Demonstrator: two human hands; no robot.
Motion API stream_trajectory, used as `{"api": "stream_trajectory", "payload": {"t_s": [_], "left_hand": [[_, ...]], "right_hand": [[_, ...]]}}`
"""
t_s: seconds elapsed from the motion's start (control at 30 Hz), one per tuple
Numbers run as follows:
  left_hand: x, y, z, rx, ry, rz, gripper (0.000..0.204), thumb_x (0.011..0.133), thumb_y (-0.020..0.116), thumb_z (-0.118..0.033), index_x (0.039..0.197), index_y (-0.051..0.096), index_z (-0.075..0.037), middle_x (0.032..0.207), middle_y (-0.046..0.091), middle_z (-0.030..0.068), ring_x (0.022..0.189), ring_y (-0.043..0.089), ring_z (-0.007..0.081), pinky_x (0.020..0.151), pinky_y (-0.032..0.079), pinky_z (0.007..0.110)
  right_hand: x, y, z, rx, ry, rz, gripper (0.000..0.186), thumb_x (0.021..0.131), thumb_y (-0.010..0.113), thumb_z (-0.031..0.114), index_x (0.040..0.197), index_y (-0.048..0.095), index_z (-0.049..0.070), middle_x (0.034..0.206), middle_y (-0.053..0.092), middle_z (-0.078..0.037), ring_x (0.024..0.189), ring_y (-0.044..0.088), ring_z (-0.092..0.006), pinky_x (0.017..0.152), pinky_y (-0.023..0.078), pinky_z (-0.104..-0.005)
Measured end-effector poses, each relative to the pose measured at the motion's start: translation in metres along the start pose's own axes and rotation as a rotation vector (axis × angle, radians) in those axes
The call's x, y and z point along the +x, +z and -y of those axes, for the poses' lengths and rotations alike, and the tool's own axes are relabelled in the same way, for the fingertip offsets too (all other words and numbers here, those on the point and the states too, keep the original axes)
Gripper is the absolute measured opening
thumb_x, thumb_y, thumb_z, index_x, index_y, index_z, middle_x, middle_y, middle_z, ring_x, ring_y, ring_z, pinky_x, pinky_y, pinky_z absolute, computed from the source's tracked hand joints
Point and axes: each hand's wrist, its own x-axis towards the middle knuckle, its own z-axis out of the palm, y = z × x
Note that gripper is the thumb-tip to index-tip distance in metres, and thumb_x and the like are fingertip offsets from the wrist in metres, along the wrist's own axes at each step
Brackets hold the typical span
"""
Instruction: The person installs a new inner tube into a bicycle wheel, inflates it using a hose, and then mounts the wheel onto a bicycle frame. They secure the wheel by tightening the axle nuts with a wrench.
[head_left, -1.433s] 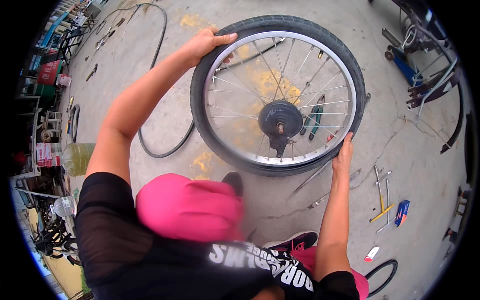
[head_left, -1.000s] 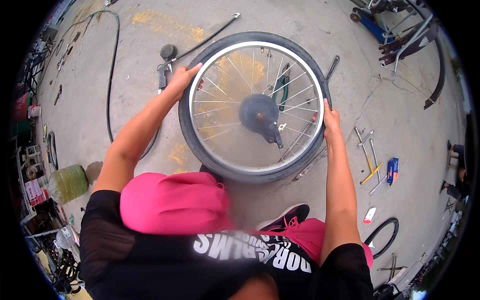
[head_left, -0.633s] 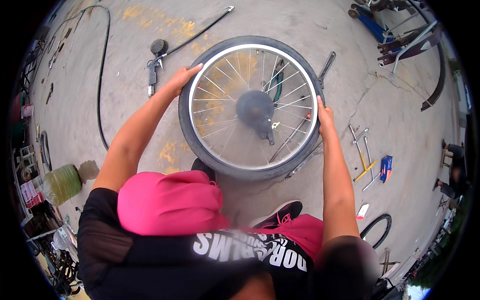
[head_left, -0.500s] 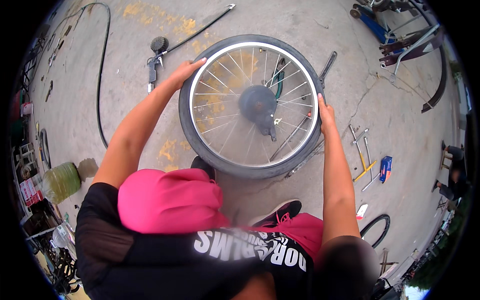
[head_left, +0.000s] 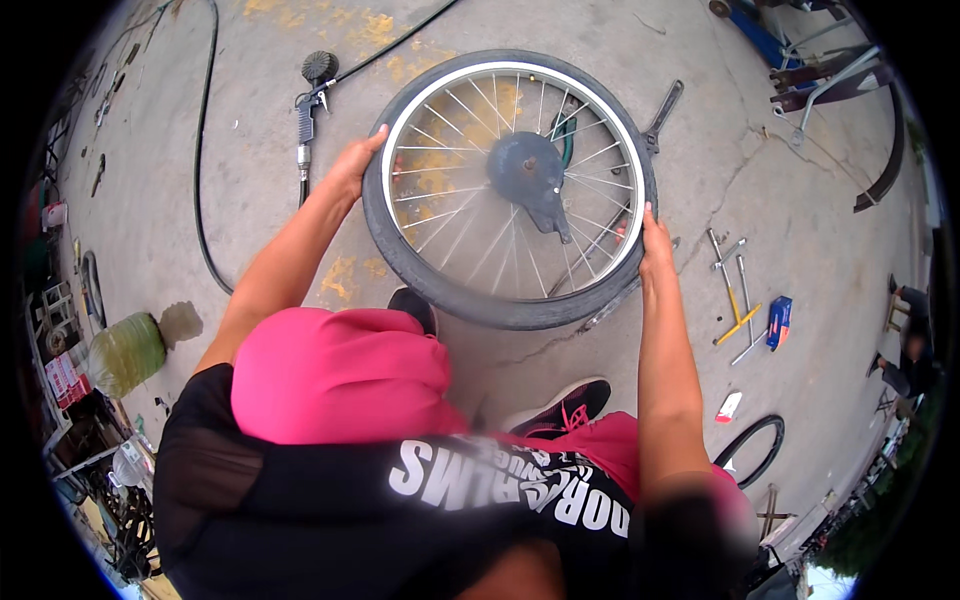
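A bicycle wheel with a black tyre, silver rim and thin spokes is held up in front of me between both hands. At its middle sits a dark round hub drum with a short arm. My left hand is wrapped round the tyre's left side, fingertips showing through the spokes. On the opposite side my right hand grips the tyre, thumb along the outside and some fingers behind the rim. A green-handled tool lies on the ground, seen through the spokes.
An air gun with a gauge and its hose lie left of the wheel. Beyond its right side is an adjustable wrench. T-handled wrenches and a small blue box lie at right. A greenish jug stands at left.
The wheel has tilted, its lower edge rising a little in view, and the hub has shifted slightly up and right. Both hands keep their hold on the tyre.
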Motion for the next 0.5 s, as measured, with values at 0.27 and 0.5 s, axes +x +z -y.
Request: {"api": "stream_trajectory", "payload": {"t_s": [0.27,0.5], "left_hand": [[-0.008,0.005,-0.005,0.162,-0.031,-0.082,0.053,0.089,0.060,-0.052,0.098,0.061,0.000,0.076,0.064,0.0130,0.064,0.065,0.0230,0.058,0.058,0.039],[-0.043,0.018,0.018,0.040,-0.052,-0.243,0.048,0.096,0.051,-0.044,0.099,0.056,0.003,0.069,0.058,0.0137,0.056,0.062,0.0265,0.051,0.055,0.040]], "right_hand": [[-0.038,0.006,-0.002,0.173,0.085,0.009,0.053,0.094,0.052,0.050,0.110,0.054,-0.001,0.083,0.062,-0.016,0.070,0.065,-0.0263,0.059,0.058,-0.0401],[-0.062,0.018,-0.019,0.108,0.018,-0.188,0.050,0.097,0.052,0.041,0.107,0.052,-0.008,0.086,0.062,-0.021,0.068,0.066,-0.0300,0.060,0.059,-0.0420]]}}
